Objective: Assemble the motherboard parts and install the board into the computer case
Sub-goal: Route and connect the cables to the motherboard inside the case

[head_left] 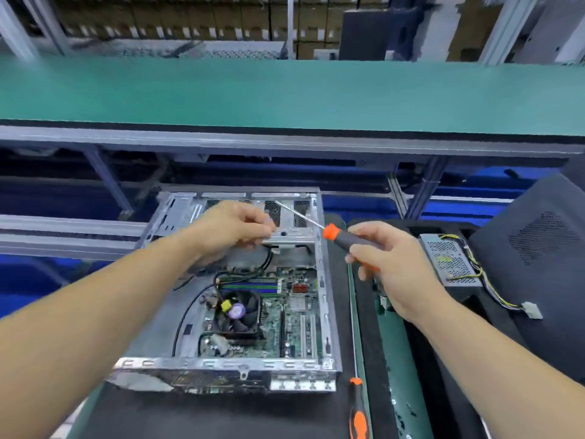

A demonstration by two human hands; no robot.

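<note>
Head view: our right hand (392,267) grips the screwdriver (335,234); left hand (234,228) curls, contents unclear. The board (285,308) sits inside the case (324,280). A slipping tip could gouge it.

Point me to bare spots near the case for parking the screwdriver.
Free: the black mat in front of the computer case, left of the spare screwdriver, and the green conveyor belt beyond. Crowded: inside the case, with motherboard, fan and cables; also right of it, around the power supply. Right hand holds the screwdriver.
</note>
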